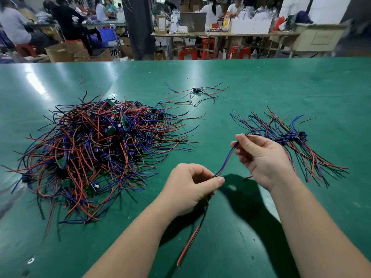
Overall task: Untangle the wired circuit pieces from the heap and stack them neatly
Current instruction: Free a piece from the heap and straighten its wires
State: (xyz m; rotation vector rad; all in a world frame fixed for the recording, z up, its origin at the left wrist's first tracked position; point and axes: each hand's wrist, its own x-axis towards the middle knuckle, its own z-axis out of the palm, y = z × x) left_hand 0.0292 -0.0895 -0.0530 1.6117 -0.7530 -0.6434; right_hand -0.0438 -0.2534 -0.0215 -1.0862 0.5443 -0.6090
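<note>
Left hand (190, 183): the fingers (217, 180) are pinched on one wired circuit piece (225, 160), at the point where its leads meet. The board itself is mostly hidden inside the pinch.

Right hand (259, 157): the fingers (241, 138) are curled and grasp the blue lead of the same piece, up and to the right of the left fingers. The lead spans the gap between the two hands, above the green surface (261, 81). The red and black leads (193, 235) of the piece hang below the left fingers, toward the person.

Heap (96, 149): well to the left of the left fingers lies a tangled mound of red, blue and black wire, with small green boards showing in it.

Stack (289, 141): just beyond and to the right of the right fingers, the dark boards are gathered in a row. Blue leads fan away from the person and red leads toward them.

Small cluster (195, 91): a few pieces with spread leads lie on the surface, well beyond both hands.

Room: people sit at far benches with red stools (187, 53), cardboard boxes (60, 53) and an open laptop (193, 22). The print on the upright carton (161, 24) beside the laptop is too blurred to read.
</note>
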